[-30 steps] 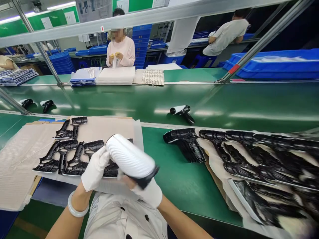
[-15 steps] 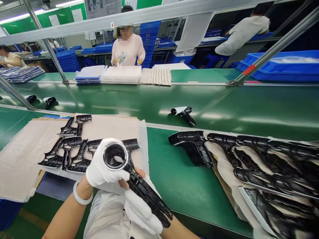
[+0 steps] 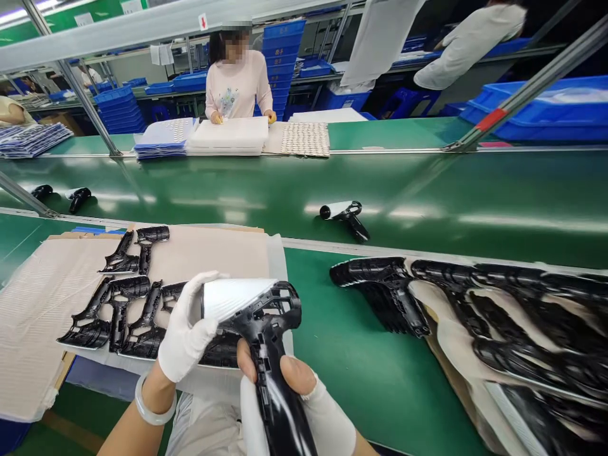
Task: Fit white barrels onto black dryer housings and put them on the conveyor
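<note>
In front of me is a hair dryer housing [image 3: 268,326] with a white ribbed barrel and a black handle slanting down toward me. My left hand [image 3: 187,332], in a white glove, closes around the barrel's open front end, thumb below. Lower down, my right hand [image 3: 325,408] grips the black handle; its glove leaves the thumb and a fingertip bare. Behind the left hand, several black half shells [image 3: 128,288] lie on a paper-covered stack [image 3: 223,247]. To the right, a nested pile of black half shells [image 3: 380,285] sits on the green bench.
More black shells [image 3: 513,316] cover the right side on paper sheets. Past the bench runs a green conveyor [image 3: 451,209] carrying another hair dryer housing [image 3: 342,215] and two at left. A co-worker [image 3: 237,82] works across it. A metal post [image 3: 513,107] slants at right.
The housing has turned from its round opening facing me to a side view, its barrel now pointing left. My left hand has shifted onto the front end; the right still grips the handle.
</note>
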The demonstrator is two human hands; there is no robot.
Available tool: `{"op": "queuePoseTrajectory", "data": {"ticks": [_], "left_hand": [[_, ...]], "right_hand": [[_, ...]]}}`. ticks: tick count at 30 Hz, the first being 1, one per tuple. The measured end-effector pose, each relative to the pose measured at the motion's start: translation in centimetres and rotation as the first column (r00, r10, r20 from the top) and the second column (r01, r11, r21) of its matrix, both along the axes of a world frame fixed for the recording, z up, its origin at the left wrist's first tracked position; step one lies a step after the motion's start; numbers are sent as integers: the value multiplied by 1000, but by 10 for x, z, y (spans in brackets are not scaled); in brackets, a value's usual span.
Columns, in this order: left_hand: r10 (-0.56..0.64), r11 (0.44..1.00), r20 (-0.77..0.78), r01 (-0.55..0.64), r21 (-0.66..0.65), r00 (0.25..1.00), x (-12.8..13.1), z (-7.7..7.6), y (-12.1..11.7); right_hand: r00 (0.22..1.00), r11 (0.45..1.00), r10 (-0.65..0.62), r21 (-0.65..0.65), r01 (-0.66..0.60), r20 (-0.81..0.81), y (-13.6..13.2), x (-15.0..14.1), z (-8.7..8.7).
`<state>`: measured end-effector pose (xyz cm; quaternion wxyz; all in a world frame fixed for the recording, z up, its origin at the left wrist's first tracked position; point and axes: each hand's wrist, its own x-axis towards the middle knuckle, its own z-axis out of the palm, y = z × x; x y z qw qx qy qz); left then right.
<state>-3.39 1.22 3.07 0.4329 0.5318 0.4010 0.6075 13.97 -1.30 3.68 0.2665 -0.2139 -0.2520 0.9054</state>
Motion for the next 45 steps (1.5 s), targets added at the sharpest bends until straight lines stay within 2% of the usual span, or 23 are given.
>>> {"op": "queuePoseTrajectory", "data": {"ticks": [3,6,8,12,16,22,25,28,31,34,37,40,42,45], "left_hand": [[112,994,-101,-112,13,988,-1,4,5],[197,980,-171,-195,32,965,-4,6,7],[221,975,-195,-221,21,956,-7,6,8],[275,955,-243,-293,-40,930,-11,3,7],[351,914,-288,-393,-103,891,-6,5,7],[375,885,-314,-438,-160,872,-1,16,13],[401,869,-339,-470,-152,851,-4,13,14],[383,866,-322,-458,-201,865,-6,9,14],[358,873,-297,-430,-230,886,-8,6,13],[350,880,-302,-421,-217,887,-10,6,12],[301,913,-314,-367,-179,901,-10,10,11],[234,924,-355,-321,-210,905,-5,17,13],[229,921,-346,-317,-225,910,-2,19,15],[247,933,-307,-311,-181,919,-2,18,17]], "right_hand": [[999,992,-25,127,20,39,18,-6,-6],[987,929,52,354,-104,153,38,-11,-9],[971,885,103,425,-189,218,47,-14,-11],[937,863,169,412,-291,307,58,-17,-19],[887,836,182,408,-367,424,61,-23,-23],[720,778,151,368,-509,677,66,-34,-11],[761,773,109,427,-469,639,68,-35,-14],[810,766,129,461,-448,573,67,-33,-28],[854,795,129,462,-394,505,67,-29,-38],[870,822,151,430,-374,469,68,-27,-35],[852,810,148,433,-396,503,69,-26,-29],[835,808,183,405,-428,518,68,-25,-34],[853,826,170,402,-397,493,67,-22,-38],[884,853,95,421,-309,457,67,-16,-37]]}}
